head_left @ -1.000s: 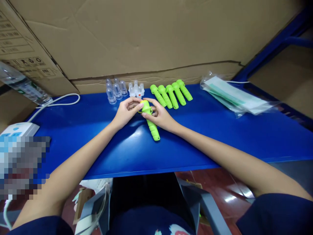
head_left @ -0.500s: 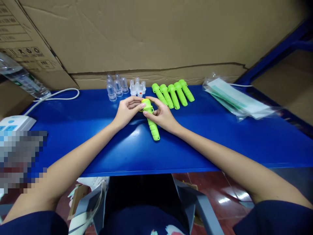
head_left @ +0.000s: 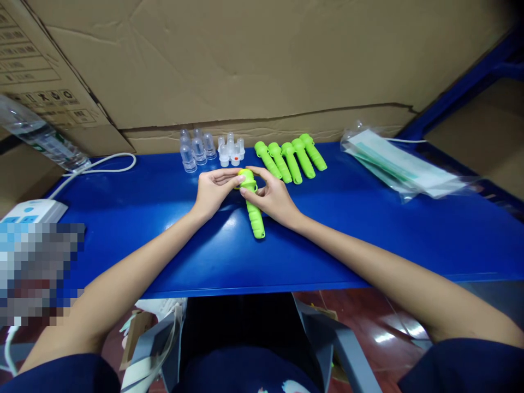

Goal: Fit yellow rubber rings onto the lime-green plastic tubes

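A lime-green ribbed plastic handle (head_left: 254,214) rests with its far end raised over the blue table (head_left: 368,218). My left hand (head_left: 215,191) pinches its rounded head from the left. From the right, my right hand (head_left: 272,195) grips the same head, fingers curled round it. Behind my hands lie several more green handles (head_left: 291,157) side by side. Left of them stand small clear plastic caps (head_left: 195,148) and a cluster of white caps (head_left: 230,150).
A large cardboard box (head_left: 245,65) walls the table's far side. Clear bags with white and teal sheets (head_left: 403,166) lie at the right. A power strip (head_left: 30,210) with a white cable (head_left: 96,166) and a plastic bottle (head_left: 41,139) sit at the left.
The green handle's near end has swung slightly left between my hands. My fingers shifted a little on its head; the view drifted slightly.
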`<state>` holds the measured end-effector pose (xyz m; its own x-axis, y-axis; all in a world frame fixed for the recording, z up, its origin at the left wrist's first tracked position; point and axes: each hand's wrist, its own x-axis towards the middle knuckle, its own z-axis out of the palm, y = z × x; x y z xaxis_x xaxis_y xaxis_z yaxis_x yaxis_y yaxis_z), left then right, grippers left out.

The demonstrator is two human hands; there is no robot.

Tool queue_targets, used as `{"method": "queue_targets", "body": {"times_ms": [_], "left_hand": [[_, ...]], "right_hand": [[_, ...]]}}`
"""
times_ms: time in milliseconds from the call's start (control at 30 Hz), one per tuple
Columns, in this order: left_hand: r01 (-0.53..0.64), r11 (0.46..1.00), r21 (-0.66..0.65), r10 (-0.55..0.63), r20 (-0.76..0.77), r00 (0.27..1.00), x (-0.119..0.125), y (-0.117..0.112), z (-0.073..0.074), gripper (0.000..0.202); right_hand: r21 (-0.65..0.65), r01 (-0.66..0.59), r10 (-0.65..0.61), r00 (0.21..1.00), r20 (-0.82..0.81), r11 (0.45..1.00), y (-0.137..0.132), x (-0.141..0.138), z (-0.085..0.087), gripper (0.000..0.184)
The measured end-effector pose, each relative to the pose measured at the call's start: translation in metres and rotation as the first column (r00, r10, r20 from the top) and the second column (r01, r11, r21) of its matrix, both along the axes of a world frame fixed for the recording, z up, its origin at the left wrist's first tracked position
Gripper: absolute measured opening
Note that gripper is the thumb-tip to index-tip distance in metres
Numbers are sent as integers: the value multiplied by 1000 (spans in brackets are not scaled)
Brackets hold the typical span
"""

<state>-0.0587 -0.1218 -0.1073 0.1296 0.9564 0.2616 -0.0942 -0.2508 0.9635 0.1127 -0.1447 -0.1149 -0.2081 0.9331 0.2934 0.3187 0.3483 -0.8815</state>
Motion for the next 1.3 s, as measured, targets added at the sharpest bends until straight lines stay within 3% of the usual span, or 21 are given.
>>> {"method": "queue_targets", "body": {"times_ms": [300, 767, 967, 1167, 1300], "left_hand": [[-14, 1000, 1, 14, 30, 999, 1, -2, 2, 40], [-147, 989, 11, 147, -41, 988, -2, 4, -5, 42], [-107, 994, 7, 107, -92, 990, -5, 2, -3, 49], [-83, 995, 63, 88, -87, 992, -4, 0, 0, 44], [-78, 993, 84, 85, -82, 993, -3, 1, -3, 41]], "right_hand": [[43, -13, 13, 1000, -21, 999, 4, 4, 0, 59], [40, -12, 12, 1000, -2, 999, 18, 3, -6, 61], [29, -27, 27, 999, -33, 999, 16, 3, -11, 60], [82, -36, 36, 999, 2, 996, 15, 5, -17, 53], [82, -48, 53, 996, -66, 995, 16, 5, -20, 53]]}}
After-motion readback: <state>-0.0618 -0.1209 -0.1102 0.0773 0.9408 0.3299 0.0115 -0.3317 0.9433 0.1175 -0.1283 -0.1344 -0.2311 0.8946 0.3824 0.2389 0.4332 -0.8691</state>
